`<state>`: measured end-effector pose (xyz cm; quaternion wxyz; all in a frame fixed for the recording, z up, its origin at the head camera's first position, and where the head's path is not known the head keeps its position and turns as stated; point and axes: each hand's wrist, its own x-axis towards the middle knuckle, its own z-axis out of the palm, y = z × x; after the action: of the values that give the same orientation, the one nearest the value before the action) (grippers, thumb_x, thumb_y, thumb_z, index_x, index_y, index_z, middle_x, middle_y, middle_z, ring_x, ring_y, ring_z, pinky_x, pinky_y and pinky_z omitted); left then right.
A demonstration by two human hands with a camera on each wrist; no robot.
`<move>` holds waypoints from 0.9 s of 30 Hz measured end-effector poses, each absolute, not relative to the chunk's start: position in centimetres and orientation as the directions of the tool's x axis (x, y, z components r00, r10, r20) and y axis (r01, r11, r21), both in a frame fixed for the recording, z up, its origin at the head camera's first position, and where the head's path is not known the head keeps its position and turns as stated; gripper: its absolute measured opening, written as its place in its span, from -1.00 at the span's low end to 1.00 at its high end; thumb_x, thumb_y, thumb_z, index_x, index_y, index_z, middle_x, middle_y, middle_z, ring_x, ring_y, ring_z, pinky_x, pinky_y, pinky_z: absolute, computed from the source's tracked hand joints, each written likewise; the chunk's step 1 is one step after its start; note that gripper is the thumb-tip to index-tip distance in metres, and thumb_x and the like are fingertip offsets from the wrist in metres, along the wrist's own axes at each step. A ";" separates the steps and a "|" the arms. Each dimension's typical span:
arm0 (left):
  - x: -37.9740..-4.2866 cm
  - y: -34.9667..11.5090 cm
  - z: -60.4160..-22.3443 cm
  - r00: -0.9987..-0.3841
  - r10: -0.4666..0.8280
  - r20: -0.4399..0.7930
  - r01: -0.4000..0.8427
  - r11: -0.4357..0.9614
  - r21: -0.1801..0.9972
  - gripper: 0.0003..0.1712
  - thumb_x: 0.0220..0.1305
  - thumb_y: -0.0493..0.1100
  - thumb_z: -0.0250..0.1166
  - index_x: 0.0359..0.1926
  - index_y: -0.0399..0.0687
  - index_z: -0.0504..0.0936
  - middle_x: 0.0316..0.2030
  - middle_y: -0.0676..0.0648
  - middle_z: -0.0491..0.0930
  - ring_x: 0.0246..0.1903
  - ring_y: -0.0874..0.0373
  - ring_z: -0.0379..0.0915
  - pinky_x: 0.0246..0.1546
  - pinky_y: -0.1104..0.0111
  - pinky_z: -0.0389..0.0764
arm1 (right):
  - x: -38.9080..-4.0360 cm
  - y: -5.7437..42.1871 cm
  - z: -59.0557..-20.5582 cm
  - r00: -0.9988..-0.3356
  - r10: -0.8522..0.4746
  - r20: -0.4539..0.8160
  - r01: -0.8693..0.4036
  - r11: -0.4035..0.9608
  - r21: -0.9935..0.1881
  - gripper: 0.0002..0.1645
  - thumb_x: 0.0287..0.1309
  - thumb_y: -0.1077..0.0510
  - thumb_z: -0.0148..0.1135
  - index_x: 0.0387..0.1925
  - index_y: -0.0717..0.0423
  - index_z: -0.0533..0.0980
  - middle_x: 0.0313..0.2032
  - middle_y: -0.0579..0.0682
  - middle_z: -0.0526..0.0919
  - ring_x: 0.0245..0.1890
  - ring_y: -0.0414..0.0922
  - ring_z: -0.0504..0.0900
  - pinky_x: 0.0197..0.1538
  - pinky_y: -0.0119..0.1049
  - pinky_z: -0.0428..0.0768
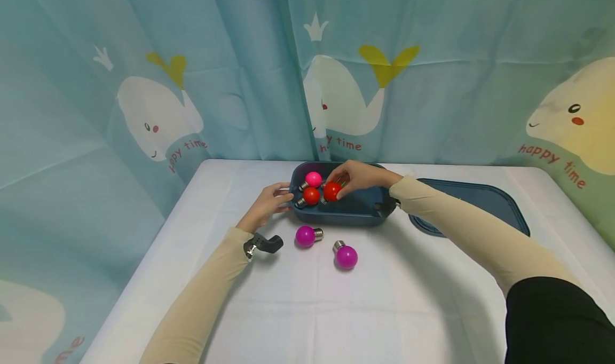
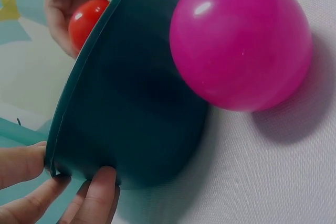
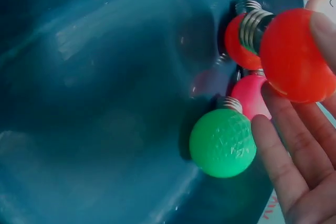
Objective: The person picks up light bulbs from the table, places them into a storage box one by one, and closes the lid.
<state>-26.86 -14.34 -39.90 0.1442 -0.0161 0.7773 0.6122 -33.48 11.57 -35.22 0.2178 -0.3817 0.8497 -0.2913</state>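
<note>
My right hand [image 1: 357, 176] pinches a red light bulb [image 1: 331, 191] by its round globe, above the left part of a dark blue plastic box [image 1: 355, 220]. In the right wrist view its metal screw base points away from the fingers. Below it in the box lie another red bulb [image 1: 311, 196], a pink bulb [image 1: 314, 179] and a green bulb [image 3: 223, 142], the green one mostly hidden by the hand in the head view. At the box's left end, my left hand [image 1: 269, 204] touches the outer wall and rim with extended fingertips.
Two magenta bulbs lie on the white table before the box, one nearer the box [image 1: 305, 237] and one farther right [image 1: 346, 257]. A dark blue lid [image 1: 485, 204] lies flat at the right, partly behind the right forearm. A whale-print curtain [image 1: 259, 86] hangs behind the table.
</note>
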 end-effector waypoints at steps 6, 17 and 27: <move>-26.8 -14.3 -39.8 -0.958 0.150 -0.246 -0.205 0.246 0.947 -0.47 0.36 -0.31 0.06 0.33 -0.26 0.24 0.24 -0.36 0.32 0.10 -0.10 0.41 0.12 0.11 0.56 | -33.9 11.1 -35.8 -0.590 -0.787 -0.182 -0.517 0.541 -0.663 -0.48 0.02 0.24 0.37 0.06 0.28 0.50 0.03 0.21 0.61 0.02 0.08 0.60 0.12 -0.14 0.61; -26.8 -14.3 -39.9 -0.956 0.134 -0.263 -0.223 0.254 0.941 -0.46 0.36 -0.30 0.08 0.33 -0.23 0.25 0.25 -0.32 0.33 0.11 -0.09 0.41 0.11 0.14 0.57 | -34.5 10.8 -36.5 -0.573 -0.783 -0.242 -0.492 0.565 -0.662 -0.46 0.02 0.24 0.37 0.07 0.29 0.49 0.06 0.22 0.59 0.05 0.08 0.58 0.14 -0.14 0.59; -26.8 -14.3 -39.9 -0.957 0.135 -0.255 -0.215 0.257 0.942 -0.46 0.35 -0.30 0.08 0.33 -0.25 0.25 0.23 -0.34 0.33 0.03 -0.03 0.44 0.08 0.16 0.59 | -35.3 11.5 -37.2 -0.574 -0.773 -0.272 -0.479 0.586 -0.653 -0.45 0.00 0.25 0.38 0.08 0.28 0.48 0.07 0.22 0.58 0.05 0.07 0.58 0.15 -0.12 0.58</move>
<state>-26.83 -14.27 -39.88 0.1435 -0.0258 0.7798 0.6088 -35.33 11.45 -37.18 0.2765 -0.3698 0.8465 -0.2650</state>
